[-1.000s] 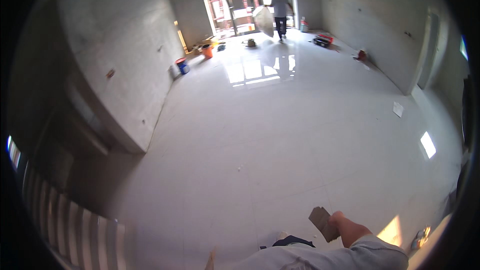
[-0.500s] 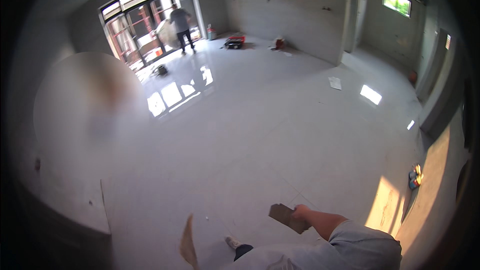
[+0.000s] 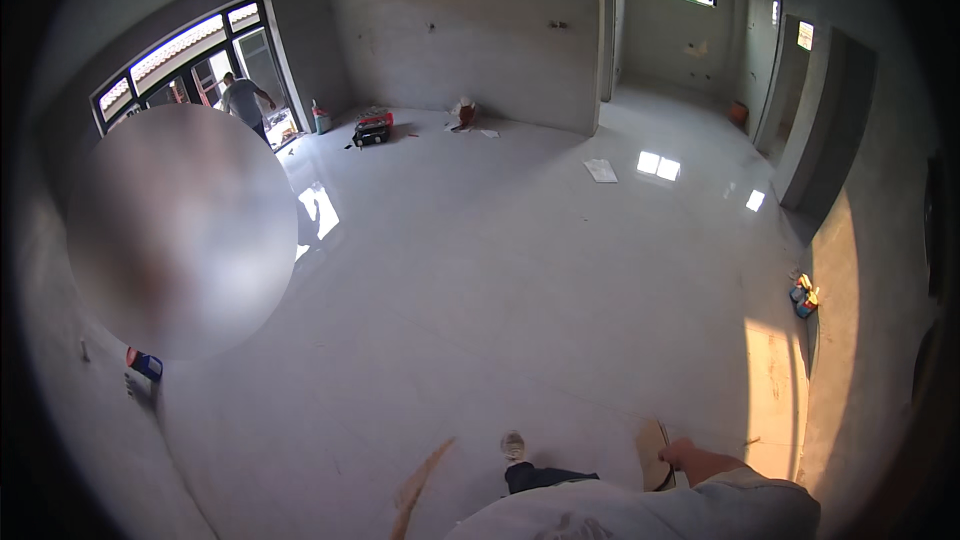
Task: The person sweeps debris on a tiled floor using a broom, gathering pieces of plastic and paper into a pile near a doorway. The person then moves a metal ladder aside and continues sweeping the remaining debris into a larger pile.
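At the lower right, my right hand [image 3: 680,453] is closed on the edge of a flat brown piece of cardboard [image 3: 652,448], which hangs low beside my leg. My left hand does not show. A thin, pointed tan strip [image 3: 428,478] stands out at the lower edge, left of my foot; what holds it, if anything, is out of sight. Between the two pieces, my shoe [image 3: 512,445] and dark trouser leg reach forward over the pale glossy tiled floor [image 3: 450,290].
Far left, a person [image 3: 243,100] stands by glazed doors, partly behind a large blurred disc. A red-and-black tool case [image 3: 373,128] lies near the back wall. White sheet [image 3: 600,171] on the floor; bottles [image 3: 803,297] by the right wall; blue-and-red container [image 3: 146,364] at left.
My view has swung to the right and I have stepped forward. The cardboard in my right hand now hangs closer to upright. The far person has turned and bends slightly.
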`<state>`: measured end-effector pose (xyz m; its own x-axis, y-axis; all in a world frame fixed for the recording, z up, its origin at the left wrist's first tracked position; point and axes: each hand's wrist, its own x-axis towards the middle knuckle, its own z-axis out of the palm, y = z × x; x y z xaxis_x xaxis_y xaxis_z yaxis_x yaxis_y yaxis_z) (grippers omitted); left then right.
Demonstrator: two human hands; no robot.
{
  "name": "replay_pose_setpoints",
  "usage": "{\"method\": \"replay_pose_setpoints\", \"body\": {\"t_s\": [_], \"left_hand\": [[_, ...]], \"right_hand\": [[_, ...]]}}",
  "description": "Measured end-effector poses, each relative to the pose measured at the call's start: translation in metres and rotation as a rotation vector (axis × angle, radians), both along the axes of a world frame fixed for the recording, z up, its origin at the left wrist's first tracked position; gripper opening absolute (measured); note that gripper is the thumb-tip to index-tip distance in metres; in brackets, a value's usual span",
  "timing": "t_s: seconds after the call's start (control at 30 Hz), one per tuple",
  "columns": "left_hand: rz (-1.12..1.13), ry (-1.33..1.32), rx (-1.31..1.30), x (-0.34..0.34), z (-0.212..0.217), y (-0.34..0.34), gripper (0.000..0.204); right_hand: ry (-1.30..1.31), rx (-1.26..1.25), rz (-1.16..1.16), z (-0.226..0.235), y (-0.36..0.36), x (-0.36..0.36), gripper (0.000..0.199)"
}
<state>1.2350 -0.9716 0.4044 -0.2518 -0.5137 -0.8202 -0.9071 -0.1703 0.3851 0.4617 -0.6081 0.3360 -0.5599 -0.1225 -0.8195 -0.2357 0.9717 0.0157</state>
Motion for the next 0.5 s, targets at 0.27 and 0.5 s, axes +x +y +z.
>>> {"method": "replay_pose_setpoints", "body": {"t_s": [0.27, 0.5], "left_hand": [[0.35, 0.15, -0.284, -0.106, -0.027, -0.19, 0.027], [0.53, 0.04, -0.287, -0.081, -0.043, -0.286, 0.025]], "right_hand": [[0.016, -0.319, 0.768, -0.052, -0.22, -0.055, 0.034], [0.138, -0.47, 0.376, 0.041, -0.708, -0.106, 0.036]]}}
